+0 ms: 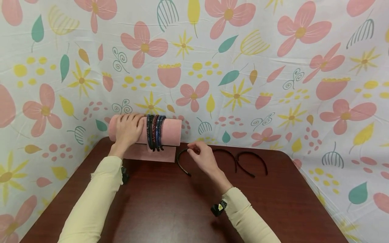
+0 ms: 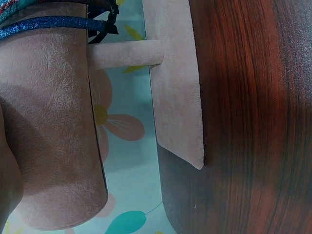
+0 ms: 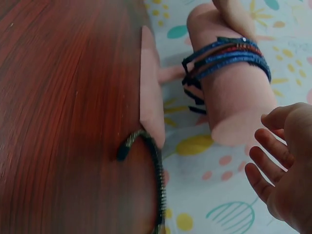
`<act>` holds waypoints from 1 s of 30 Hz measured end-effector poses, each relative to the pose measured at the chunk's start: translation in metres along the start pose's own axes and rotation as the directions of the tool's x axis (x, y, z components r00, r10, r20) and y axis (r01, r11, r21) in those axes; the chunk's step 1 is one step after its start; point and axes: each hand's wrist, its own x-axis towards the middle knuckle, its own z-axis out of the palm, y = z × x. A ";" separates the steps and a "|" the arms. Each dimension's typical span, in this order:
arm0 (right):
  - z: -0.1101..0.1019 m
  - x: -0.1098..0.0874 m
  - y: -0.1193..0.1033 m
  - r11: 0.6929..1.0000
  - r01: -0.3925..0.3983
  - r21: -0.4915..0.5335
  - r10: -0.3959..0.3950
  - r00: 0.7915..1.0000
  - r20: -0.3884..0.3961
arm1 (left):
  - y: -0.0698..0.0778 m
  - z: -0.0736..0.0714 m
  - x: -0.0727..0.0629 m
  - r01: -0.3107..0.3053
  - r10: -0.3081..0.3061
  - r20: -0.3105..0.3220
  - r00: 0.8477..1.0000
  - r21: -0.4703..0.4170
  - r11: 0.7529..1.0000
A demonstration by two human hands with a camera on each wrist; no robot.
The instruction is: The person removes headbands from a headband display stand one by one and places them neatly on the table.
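Passage above near tabletop point(image 1: 161, 202), pink stand point(image 1: 172, 132) blocking left, loose headbands point(image 1: 236, 162) at right (floral cloth point(image 1: 194, 72) behind)

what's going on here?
A person's left hand holds the left end of a pink roll on a stand, with several stacked headbands around the roll. Three loose headbands are visible on the table. The right hand is by the leftmost one, holding nothing.

Desk point(image 1: 164, 206): near edge cut off in head view. Toward far edge, leftmost headband point(image 1: 178, 161) partly hidden behind right hand point(image 1: 204, 157). Near far-left corner, pink roll point(image 1: 172, 132) partly covered by left hand point(image 1: 129, 129).
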 end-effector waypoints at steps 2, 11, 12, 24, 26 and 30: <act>0.004 0.001 -0.004 1.000 0.014 -0.007 -0.014 1.000 0.007 | 0.000 0.000 0.000 -0.002 0.002 -0.005 1.000 0.000 1.000; 0.019 0.004 -0.014 0.999 0.046 -0.028 -0.044 0.997 0.064 | 0.001 0.003 0.000 0.001 -0.001 0.006 1.000 0.007 1.000; 0.021 0.005 -0.015 0.999 0.044 -0.027 -0.042 0.997 0.067 | 0.001 0.003 0.000 -0.001 0.001 0.005 1.000 0.008 1.000; 0.034 0.002 -0.013 1.000 0.009 -0.026 -0.006 0.993 0.115 | 0.006 0.006 0.004 0.065 -0.066 0.008 0.998 0.045 0.997; 0.034 0.002 -0.013 1.000 0.006 -0.022 -0.004 0.993 0.117 | 0.006 0.006 0.005 0.072 -0.072 -0.002 0.997 0.054 0.996; 0.035 0.002 -0.016 1.000 0.012 -0.029 -0.009 0.994 0.112 | 0.008 0.008 0.006 0.085 -0.085 -0.004 0.996 0.063 0.994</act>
